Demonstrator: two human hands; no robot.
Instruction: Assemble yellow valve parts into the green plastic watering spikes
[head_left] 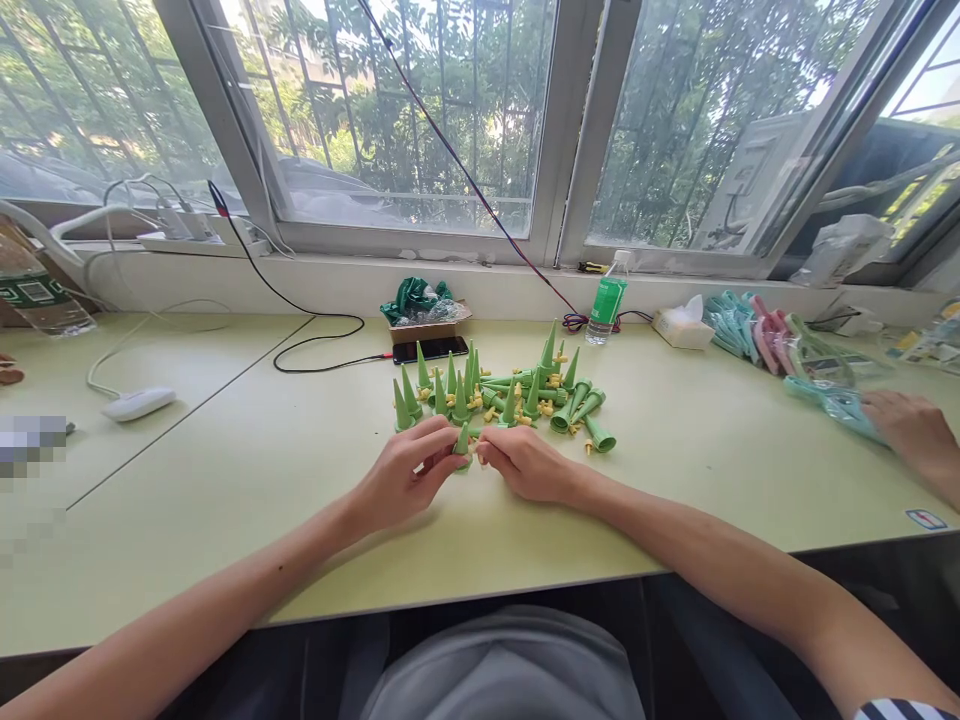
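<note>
My left hand (409,468) grips a small green cone (463,440) between thumb and fingers, its tip pointing up, just above the table. Close on its right, my right hand (531,465) is closed with the fingers curled in. Whatever those fingers pinch is too small or hidden to make out. Right beyond both hands spreads a cluster of green cones (508,406), some upright and others on their sides. Small yellow fittings (589,448) lie among them, and some appear attached to cones.
A phone (431,349) lies before a small cardboard box (431,328). Further right stand a water bottle (606,300) and a tissue box (682,328). Another person's hand (911,430) touches light-blue plastic items (836,403). A white mouse-like device (139,403) sits on the left.
</note>
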